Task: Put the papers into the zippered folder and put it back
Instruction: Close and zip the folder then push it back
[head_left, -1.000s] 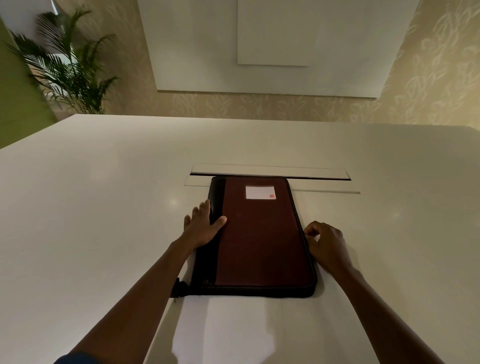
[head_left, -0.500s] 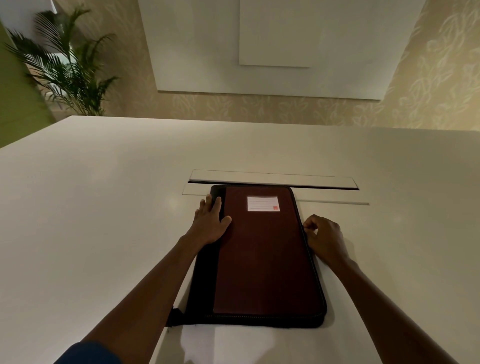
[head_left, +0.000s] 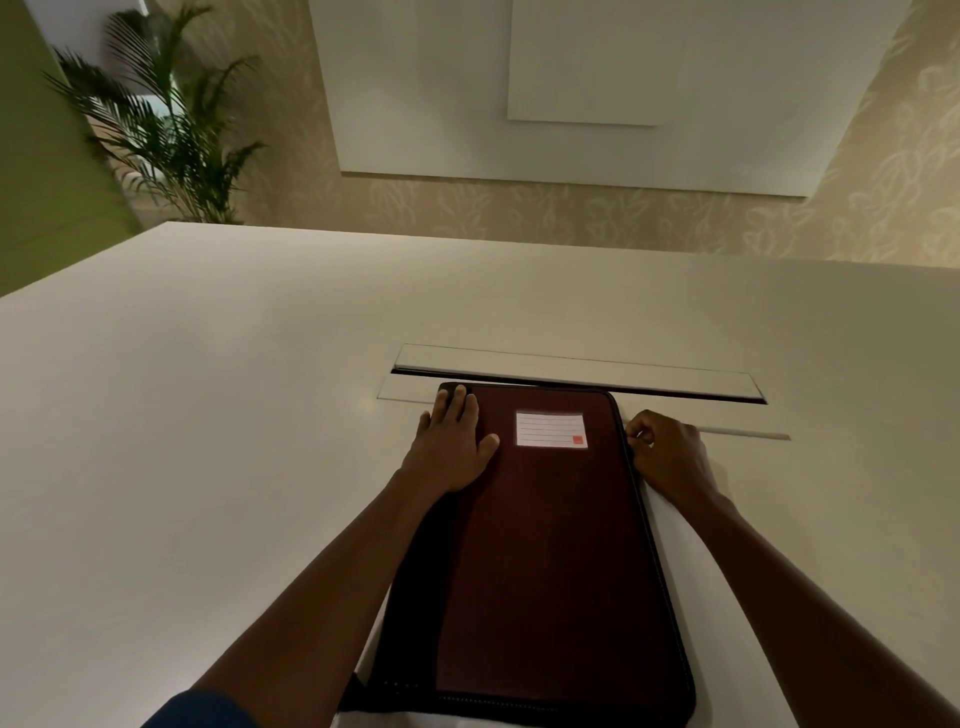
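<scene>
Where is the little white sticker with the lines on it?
The white label sits on the far end of the dark red folder, between the left hand and right hand.

Zipper pull not resolved: whatever is pinched by the right hand (head_left: 670, 457) at the right edge of the zippered folder (head_left: 550, 545) is covered by its curled fingers (head_left: 641, 434). Folder's far-left corner is masked by the left hand (head_left: 452, 447); part of the black spine is covered by the left forearm. Folder contents not visible, cover shut. Writing on the white label (head_left: 550, 429) is too small to be read. Interior of the worktop slot (head_left: 571, 382) is lost in shadow. Both forearms and a blue sleeve (head_left: 202, 712) are cut by the bottom edge. Plant (head_left: 161, 124) is blurred, its base hidden behind the worktop (head_left: 208, 415).
</scene>
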